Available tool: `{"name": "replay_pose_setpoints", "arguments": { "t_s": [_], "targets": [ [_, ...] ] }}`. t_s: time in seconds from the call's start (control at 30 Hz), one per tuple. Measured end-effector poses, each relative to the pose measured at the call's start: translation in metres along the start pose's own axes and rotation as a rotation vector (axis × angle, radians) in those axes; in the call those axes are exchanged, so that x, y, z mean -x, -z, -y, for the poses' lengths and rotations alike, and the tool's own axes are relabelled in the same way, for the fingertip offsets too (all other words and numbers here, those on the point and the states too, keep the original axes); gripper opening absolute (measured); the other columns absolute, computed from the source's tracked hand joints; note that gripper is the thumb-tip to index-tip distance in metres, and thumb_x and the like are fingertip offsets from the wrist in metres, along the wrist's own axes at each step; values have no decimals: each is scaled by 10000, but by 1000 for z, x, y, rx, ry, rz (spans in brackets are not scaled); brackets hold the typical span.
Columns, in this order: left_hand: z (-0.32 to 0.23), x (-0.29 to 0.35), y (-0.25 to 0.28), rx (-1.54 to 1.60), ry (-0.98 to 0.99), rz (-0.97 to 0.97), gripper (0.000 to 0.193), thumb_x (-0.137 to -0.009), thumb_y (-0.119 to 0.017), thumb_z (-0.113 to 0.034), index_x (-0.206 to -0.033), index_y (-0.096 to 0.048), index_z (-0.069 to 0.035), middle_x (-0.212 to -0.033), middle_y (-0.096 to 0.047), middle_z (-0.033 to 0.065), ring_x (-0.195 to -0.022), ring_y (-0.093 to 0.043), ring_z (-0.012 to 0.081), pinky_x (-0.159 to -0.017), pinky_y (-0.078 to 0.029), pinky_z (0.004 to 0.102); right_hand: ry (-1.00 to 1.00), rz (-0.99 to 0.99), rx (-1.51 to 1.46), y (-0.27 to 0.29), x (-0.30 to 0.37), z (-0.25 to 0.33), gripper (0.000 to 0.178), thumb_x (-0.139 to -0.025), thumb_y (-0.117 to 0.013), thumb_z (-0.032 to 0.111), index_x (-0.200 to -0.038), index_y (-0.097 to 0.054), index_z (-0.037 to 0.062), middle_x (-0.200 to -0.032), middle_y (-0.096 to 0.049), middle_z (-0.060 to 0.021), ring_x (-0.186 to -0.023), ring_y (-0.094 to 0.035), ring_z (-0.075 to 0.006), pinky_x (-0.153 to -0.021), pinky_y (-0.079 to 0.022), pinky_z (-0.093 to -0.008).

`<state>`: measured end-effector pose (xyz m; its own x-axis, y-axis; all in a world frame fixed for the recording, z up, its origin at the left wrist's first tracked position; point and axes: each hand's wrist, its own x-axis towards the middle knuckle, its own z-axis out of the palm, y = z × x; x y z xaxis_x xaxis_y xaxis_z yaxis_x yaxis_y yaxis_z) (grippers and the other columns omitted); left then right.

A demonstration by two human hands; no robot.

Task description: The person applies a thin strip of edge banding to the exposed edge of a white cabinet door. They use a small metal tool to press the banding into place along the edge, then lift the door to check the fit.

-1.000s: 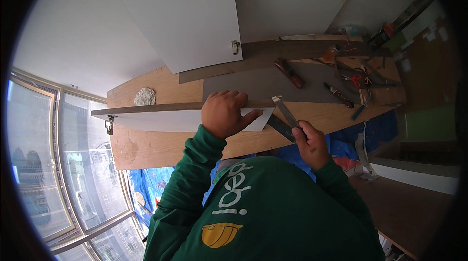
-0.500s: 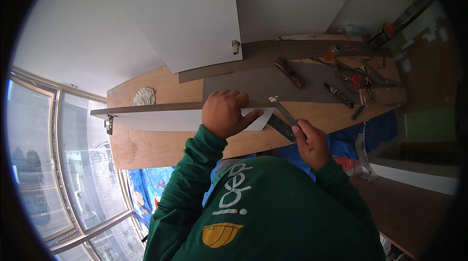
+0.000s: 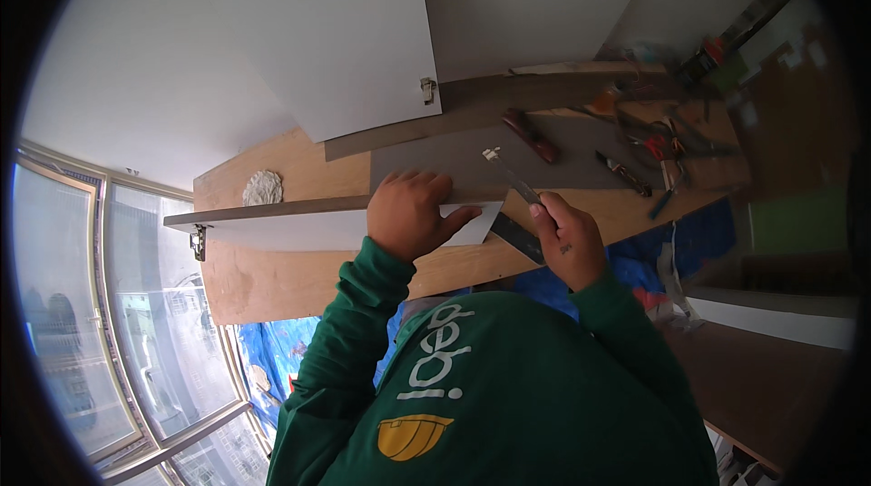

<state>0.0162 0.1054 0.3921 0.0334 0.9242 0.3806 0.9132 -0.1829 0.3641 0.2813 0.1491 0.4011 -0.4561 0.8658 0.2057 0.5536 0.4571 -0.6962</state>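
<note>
My left hand (image 3: 413, 214) is closed over the upper edge of a panel, its thumb lying on the white face. The panel (image 3: 299, 221) stands on its long edge, brown along the top, with a metal hinge (image 3: 198, 242) at its left end. Closed fingers of my right hand (image 3: 570, 236) hold a narrow, flat metal tool (image 3: 521, 182). Its far end carries whitish bits (image 3: 491, 155) and hangs beyond the panel's right end. A dark flat strip (image 3: 517, 238) slants below the tool, next to that end; how it is supported is hidden.
The wooden worktop (image 3: 272, 279) bears a white cloth bundle (image 3: 263, 187), a dark red-brown tool (image 3: 530, 134), a utility knife (image 3: 622, 174) and red-handled scissors (image 3: 660, 147). Behind leans a white door panel (image 3: 363, 50) with a hinge. Windows (image 3: 163, 304) are at left, blue sheeting (image 3: 281, 350) below.
My right hand has moved slightly up and left, lifting the tool's tip off the panel's top edge and beyond it. My left hand keeps its grip. The whole view has shifted a little.
</note>
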Motion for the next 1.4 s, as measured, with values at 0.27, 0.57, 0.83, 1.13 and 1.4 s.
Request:
{"name": "replay_pose_setpoints", "arguments": {
  "t_s": [0.27,0.57,0.83,1.13,1.4],
  "targets": [
    [0,-3,0,12,-7,10,499,-830,-884,-506,-741,-645,-77,-672,-616,94,-688,-664,337,-667,-517,472,-131,55,-59,13,27,-2,217,-1108,-648,197,-982,-589,30,-738,-601,-178,-649,-614,-381,-600,-451,-465],
    [-1,-6,1,6,-8,0,522,-827,-884,-517,-727,-625,-75,-666,-607,99,-679,-657,343,-663,-515,471,-10,60,25,3,10,-6,204,-1113,-645,211,-1004,-614,42,-735,-615,-167,-643,-622,-376,-597,-451,-466],
    [0,-8,0,-14,-37,-14,561,-825,-887,-515,-693,-571,-72,-647,-578,117,-626,-624,366,-601,-492,479,-49,55,-22,17,13,-4,197,-1112,-643,215,-1020,-622,43,-748,-633,-174,-667,-638,-392,-607,-465,-474],
    [-1,-11,1,-25,-42,-5,593,-822,-889,-523,-672,-536,-71,-635,-565,120,-619,-616,367,-589,-481,477,38,-20,-8,2,-15,-11,308,-1133,-620,252,-936,-566,22,-675,-509,-176,-580,-489,-346,-574,-409,-444],
    [-2,-8,0,-33,-11,8,606,-813,-897,-523,-664,-519,-73,-633,-561,120,-617,-612,368,-584,-481,470,4,-6,-72,11,16,-3,326,-1133,-620,255,-917,-545,24,-668,-502,-175,-574,-486,-336,-568,-394,-450]
  ]
}}
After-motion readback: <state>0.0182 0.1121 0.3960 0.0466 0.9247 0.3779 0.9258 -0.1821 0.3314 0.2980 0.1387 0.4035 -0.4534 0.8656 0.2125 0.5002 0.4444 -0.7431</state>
